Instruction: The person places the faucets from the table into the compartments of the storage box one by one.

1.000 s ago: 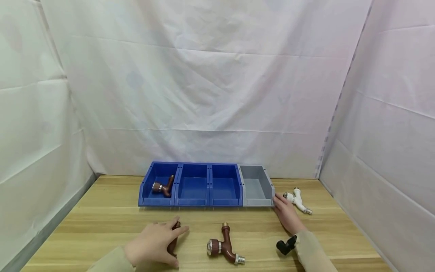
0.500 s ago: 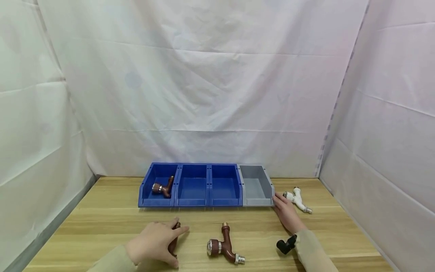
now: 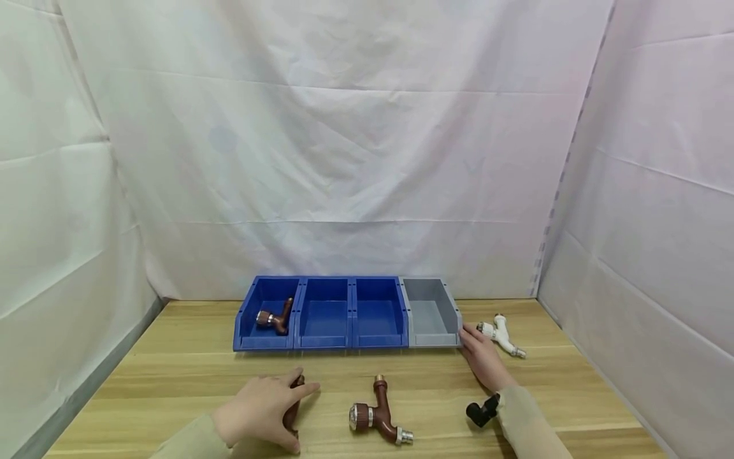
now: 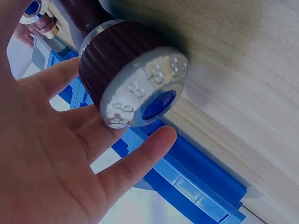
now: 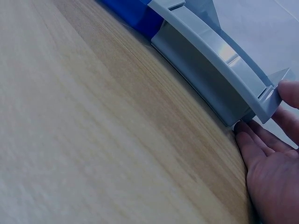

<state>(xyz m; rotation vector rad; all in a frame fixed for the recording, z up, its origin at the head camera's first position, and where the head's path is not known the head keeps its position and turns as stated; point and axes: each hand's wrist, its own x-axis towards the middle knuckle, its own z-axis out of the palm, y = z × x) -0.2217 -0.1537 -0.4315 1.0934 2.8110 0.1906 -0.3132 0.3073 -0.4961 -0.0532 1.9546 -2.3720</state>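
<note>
My left hand [image 3: 260, 408] lies over a brown tap [image 3: 292, 411], hiding most of it. In the left wrist view the fingers are spread and mostly straight beside the tap's ribbed knob [image 4: 135, 77], which has a silver cap and blue centre. My right hand [image 3: 484, 360] rests its fingers against the right side of the grey bin [image 3: 438, 340], near its front corner; in the right wrist view the fingers [image 5: 252, 142] reach in low beside that corner. A second brown tap [image 3: 383, 417] lies on the table between the hands.
Three blue bins [image 3: 323, 341] stand in a row joined to the grey one; the leftmost holds another brown tap [image 3: 281, 322]. A white tap [image 3: 501, 335] lies right of the grey bin. A black angled fitting [image 3: 482, 411] sits by the right sleeve. White cloth [image 3: 344, 159] surrounds the wooden table.
Both hands and the taps stay where they were. The head view has tilted very slightly.
</note>
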